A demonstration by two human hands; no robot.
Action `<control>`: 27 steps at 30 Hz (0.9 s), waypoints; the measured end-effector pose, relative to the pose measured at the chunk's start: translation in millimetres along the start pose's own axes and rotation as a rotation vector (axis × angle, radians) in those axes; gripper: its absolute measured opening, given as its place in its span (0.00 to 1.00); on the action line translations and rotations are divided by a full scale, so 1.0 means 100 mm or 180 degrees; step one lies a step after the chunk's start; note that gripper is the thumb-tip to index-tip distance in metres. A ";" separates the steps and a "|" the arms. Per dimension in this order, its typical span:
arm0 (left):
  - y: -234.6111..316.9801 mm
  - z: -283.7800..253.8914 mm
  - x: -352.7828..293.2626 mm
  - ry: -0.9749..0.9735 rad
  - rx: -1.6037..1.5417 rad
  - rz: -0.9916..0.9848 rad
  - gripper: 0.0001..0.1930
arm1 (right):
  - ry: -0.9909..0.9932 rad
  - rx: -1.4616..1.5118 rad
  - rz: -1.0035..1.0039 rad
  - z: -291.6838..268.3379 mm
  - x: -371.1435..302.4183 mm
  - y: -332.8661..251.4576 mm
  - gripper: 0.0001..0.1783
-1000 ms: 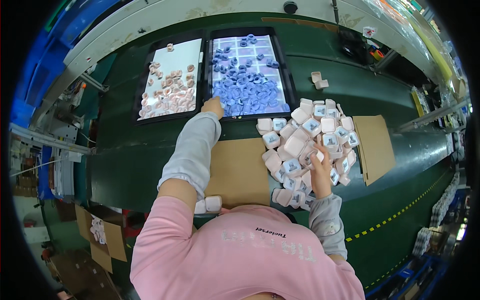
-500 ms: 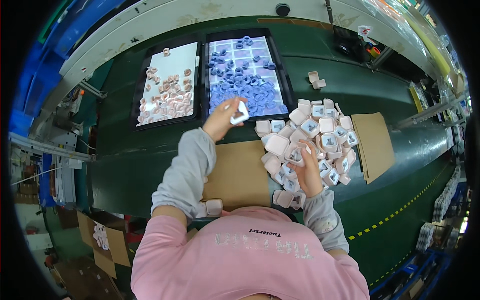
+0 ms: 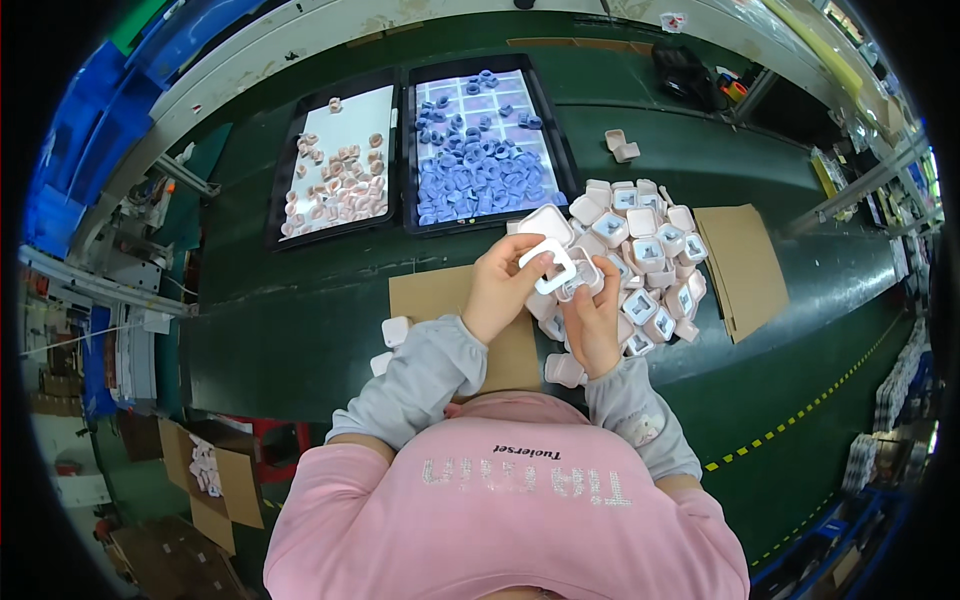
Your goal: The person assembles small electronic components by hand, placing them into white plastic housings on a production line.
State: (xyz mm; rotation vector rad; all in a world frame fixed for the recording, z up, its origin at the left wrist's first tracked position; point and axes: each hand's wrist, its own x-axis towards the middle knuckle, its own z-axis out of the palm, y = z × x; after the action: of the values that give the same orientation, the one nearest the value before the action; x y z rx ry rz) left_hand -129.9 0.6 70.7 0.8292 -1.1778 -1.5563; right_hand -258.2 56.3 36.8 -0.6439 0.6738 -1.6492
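My left hand (image 3: pixel 497 288) pinches a white square frame (image 3: pixel 553 286) with an open middle. It brings the frame right up to a small pale pink box (image 3: pixel 586 266) with its lid raised, which my right hand (image 3: pixel 596 325) grips. Whether the frame touches the box I cannot tell. A heap of similar small boxes (image 3: pixel 648 250), many open with pale inserts inside, lies just beyond and to the right of my right hand. Under my left forearm is a flat cardboard sheet (image 3: pixel 425 295).
Two black trays stand at the back: one with pale pink small pieces (image 3: pixel 355 190), one with blue small pieces (image 3: pixel 480 185). An open box (image 3: pixel 622 147) sits apart behind the heap. Folded cardboard (image 3: pixel 742 265) lies right of it. A carton (image 3: pixel 238 485) stands at lower left.
My left hand has come from the front of the blue tray down and right, carrying the white frame to the box. My right hand has shifted slightly left with the box.
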 end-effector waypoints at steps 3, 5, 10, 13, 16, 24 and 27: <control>-0.10 0.05 -0.10 0.0284 -0.0831 -0.0220 0.13 | -0.0137 0.0120 -0.0205 -0.01 -0.04 0.06 0.29; -0.11 0.11 -0.20 0.0353 -0.1439 -0.0660 0.13 | -0.0214 -0.0517 -0.0225 -0.02 -0.07 0.12 0.30; -0.22 0.16 -0.24 0.1012 -0.2052 -0.0749 0.12 | -0.0551 -0.0748 -0.0015 0.03 -0.19 0.16 0.31; -0.25 0.04 -0.25 0.0505 -0.2724 -0.1122 0.15 | -0.0935 -0.1537 -0.0235 0.03 -0.16 0.16 0.31; -0.10 0.05 -0.26 0.0344 -0.2418 -0.1500 0.17 | -0.0795 -0.2956 -0.0890 0.11 -0.17 -0.06 0.30; 0.32 -0.12 -0.24 -0.1053 -0.1801 -0.1814 0.23 | -0.1103 -0.3988 -0.1208 0.35 -0.19 -0.60 0.12; 0.37 -0.14 -0.27 -0.1015 -0.1140 -0.1617 0.24 | -0.1242 -0.4517 -0.2327 0.44 -0.19 -0.80 0.12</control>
State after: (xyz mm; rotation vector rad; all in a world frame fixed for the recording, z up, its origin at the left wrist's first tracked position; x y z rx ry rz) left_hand -98.6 20.6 100.4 0.6835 -0.8948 -2.3054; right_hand -276.2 83.1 124.4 -2.3673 1.3825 -1.3487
